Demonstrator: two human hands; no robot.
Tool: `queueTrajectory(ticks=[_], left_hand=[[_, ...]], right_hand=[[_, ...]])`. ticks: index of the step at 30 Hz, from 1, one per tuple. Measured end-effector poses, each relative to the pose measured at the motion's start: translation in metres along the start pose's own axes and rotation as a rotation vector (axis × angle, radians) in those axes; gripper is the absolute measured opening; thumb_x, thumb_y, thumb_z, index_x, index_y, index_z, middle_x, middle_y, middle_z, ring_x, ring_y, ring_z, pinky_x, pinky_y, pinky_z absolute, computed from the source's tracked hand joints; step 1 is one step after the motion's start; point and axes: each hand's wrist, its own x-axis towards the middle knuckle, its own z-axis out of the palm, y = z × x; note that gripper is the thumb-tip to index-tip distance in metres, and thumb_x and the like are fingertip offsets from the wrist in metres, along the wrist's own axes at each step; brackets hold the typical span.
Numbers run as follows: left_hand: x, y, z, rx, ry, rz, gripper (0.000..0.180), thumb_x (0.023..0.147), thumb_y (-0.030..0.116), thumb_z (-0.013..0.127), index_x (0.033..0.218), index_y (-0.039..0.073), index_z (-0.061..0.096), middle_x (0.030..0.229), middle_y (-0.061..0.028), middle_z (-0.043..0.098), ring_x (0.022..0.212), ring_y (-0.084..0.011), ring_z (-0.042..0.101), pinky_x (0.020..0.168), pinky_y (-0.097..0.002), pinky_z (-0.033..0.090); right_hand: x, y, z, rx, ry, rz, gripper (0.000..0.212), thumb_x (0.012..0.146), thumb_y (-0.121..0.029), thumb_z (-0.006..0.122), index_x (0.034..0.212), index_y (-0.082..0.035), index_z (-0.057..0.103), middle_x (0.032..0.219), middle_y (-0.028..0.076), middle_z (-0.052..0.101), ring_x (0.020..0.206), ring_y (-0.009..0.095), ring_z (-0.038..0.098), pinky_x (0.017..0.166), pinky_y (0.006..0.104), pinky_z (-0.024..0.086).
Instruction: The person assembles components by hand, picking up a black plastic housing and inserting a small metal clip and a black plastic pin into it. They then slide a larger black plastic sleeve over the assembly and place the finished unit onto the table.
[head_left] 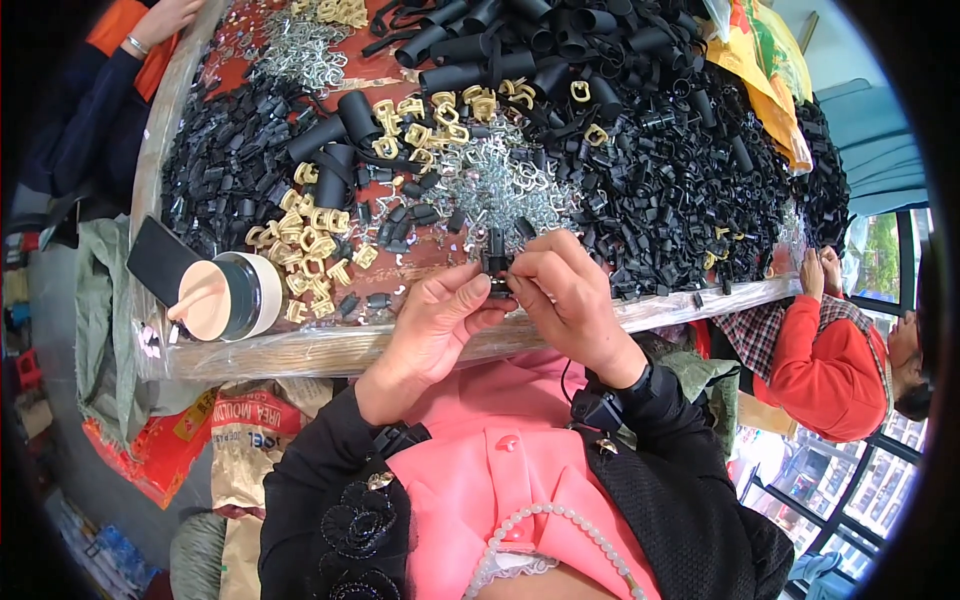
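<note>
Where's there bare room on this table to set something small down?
Mostly bare: a small red patch between the tan clips and left hand, with stray black bits. The narrow wooden front edge in front of the jar looks free. It's crowded beyond the right hand with black parts, and on the far side with black tubes.

9 o'clock: 1 blk rect. phone (165, 258), 1 round beige-topped tub (268, 290). 10 o'clock: 1 co-worker (115, 75); 3 o'clock: 1 red-sleeved co-worker (835, 375). Gold-col. plastic clips (316, 243): dozens. Sm. blk plastic pcs (230, 160), bent silvery metal hooks (500, 185): uncountable.
</note>
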Motion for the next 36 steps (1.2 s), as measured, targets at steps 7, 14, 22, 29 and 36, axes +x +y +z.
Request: queueTrajectory(ticks=[7,14,22,29,36], left_hand=[[-0.005,0.003,-0.002,0.118,0.044,-0.023,0.025,0.08,0.013,0.056,0.101,0.0,0.054,0.091,-0.0064,0.059,0.076,-0.0135,0.059,0.069,-0.0223,0.048],[-0.014,0.02,-0.008,0.187,0.074,-0.004,0.026,0.078,0.011,0.058,0.101,-0.001,0.054,0.09,-0.0072,0.06,0.078,-0.0145,0.059,0.068,-0.0226,0.048],[-0.009,0.03,-0.008,0.201,0.129,0.068,0.025,0.077,0.01,0.059,0.1,0.0,0.055,0.089,-0.0061,0.06,0.078,-0.0139,0.059,0.068,-0.0231,0.046],[-0.011,0.031,-0.019,0.119,0.153,0.154,0.026,0.078,0.01,0.057,0.101,-0.002,0.053,0.093,-0.0114,0.059,0.082,-0.0183,0.059,0.068,-0.0232,0.049],[-0.01,0.026,-0.008,0.081,0.145,0.117,0.025,0.077,0.009,0.059,0.1,0.0,0.054,0.09,-0.0076,0.06,0.08,-0.0158,0.059,0.068,-0.0213,0.048]], right_hand=[[0.001,0.004,-0.003,0.213,-0.169,0.197,0.01,0.071,0.0,0.06,0.077,-0.001,0.052,0.073,0.006,0.048,0.063,0.015,0.047,0.054,0.0254,0.038],[0.02,0.024,-0.002,0.606,-0.313,0.34,0.01,0.073,-0.004,0.059,0.078,-0.001,0.051,0.072,0.004,0.047,0.063,0.012,0.047,0.056,0.0251,0.038],[0.106,0.087,0.038,-0.425,-0.18,-0.044,0.016,0.073,-0.009,0.059,0.087,-0.004,0.055,0.071,0.008,0.049,0.06,0.019,0.05,0.054,0.0264,0.04],[0.092,0.083,0.027,-0.17,-0.176,0.061,0.021,0.074,-0.009,0.059,0.093,-0.005,0.054,0.07,0.005,0.05,0.061,0.012,0.051,0.054,0.0219,0.039],[0.048,0.054,0.002,0.744,-0.127,0.527,0.017,0.078,-0.008,0.056,0.093,0.0,0.055,0.078,0.002,0.054,0.067,0.007,0.05,0.057,0.0184,0.04]])
